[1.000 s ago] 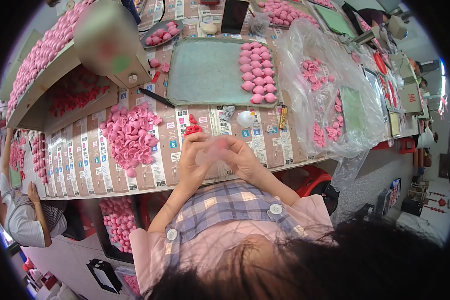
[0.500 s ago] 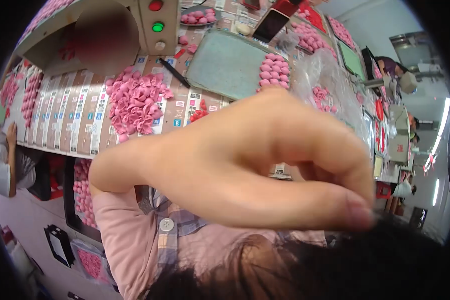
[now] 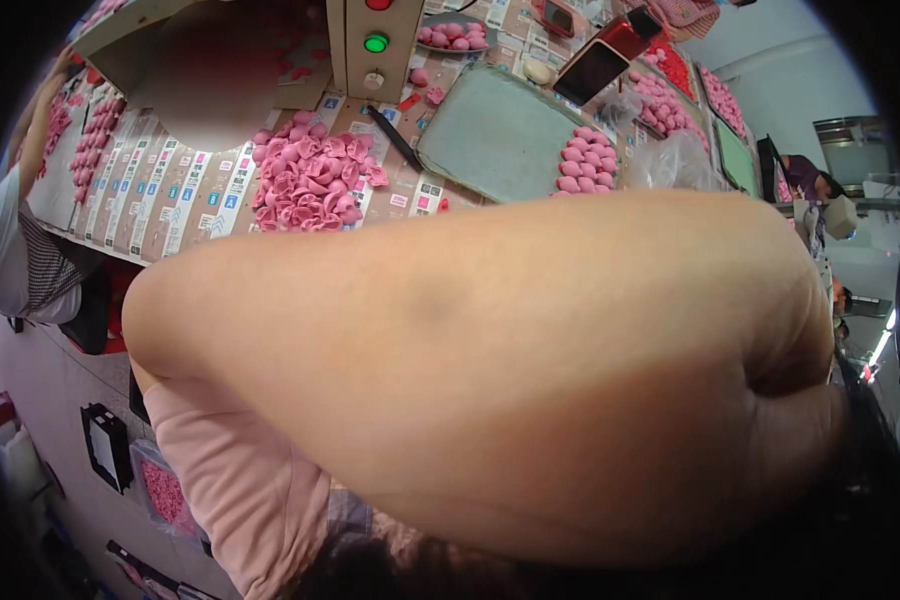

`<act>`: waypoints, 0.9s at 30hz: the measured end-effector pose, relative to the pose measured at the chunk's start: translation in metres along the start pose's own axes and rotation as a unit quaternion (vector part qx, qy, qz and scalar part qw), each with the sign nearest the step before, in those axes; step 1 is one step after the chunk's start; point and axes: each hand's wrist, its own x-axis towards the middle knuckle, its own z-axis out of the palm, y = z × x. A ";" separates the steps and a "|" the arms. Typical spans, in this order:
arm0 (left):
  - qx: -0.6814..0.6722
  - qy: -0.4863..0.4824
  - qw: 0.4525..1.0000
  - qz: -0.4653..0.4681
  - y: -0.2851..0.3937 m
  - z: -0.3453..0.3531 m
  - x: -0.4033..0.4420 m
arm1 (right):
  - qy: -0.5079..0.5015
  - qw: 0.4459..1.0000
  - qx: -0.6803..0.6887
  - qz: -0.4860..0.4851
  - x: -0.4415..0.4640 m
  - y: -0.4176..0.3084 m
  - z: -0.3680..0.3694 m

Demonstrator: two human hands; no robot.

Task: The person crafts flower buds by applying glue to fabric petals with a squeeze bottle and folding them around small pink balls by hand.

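My left forearm (image 3: 450,320) fills the middle of the view, very close to the camera. It rises from a rolled pink sleeve (image 3: 235,470) at lower left. My left hand (image 3: 795,280) lies at the right edge beside dark hair, with its fingers hidden, so I cannot tell what it touches. Beyond the arm is a heap of pink shell-like pieces (image 3: 315,180). Near it lies a black slim tool (image 3: 394,138), by a grey-green tray (image 3: 500,130) with rows of pink rounded pieces (image 3: 586,160) at its right end. My right hand is out of view.
A machine housing (image 3: 350,60) with a green button (image 3: 375,43) stands at the upper left. A dark-screened device (image 3: 598,70) sits behind the tray. At the left, another person's arm (image 3: 38,130) reaches to the table. Farther right is another person (image 3: 808,182).
My left hand has moved right and closer to the head, so the forearm now covers more of the view. Its curled fingers have gone out of sight. The table scene has shifted right.
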 end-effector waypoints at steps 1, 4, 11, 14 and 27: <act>-0.002 0.004 1.000 -0.003 0.000 0.000 -0.001 | 0.000 0.969 0.011 -0.247 0.008 0.013 0.023; -0.003 0.012 1.000 -0.009 -0.001 0.003 -0.003 | 0.046 0.848 0.041 -0.527 0.037 0.035 0.071; 0.003 0.025 1.000 -0.014 0.000 0.005 -0.005 | 0.045 0.841 0.154 -0.516 0.007 0.025 0.050; 0.011 0.030 0.999 -0.019 0.002 0.007 -0.005 | -0.040 0.841 0.147 -0.519 -0.004 0.022 0.093; 0.133 0.066 0.988 0.032 0.044 -0.005 -0.011 | -0.187 0.824 0.266 -0.465 0.015 0.034 0.152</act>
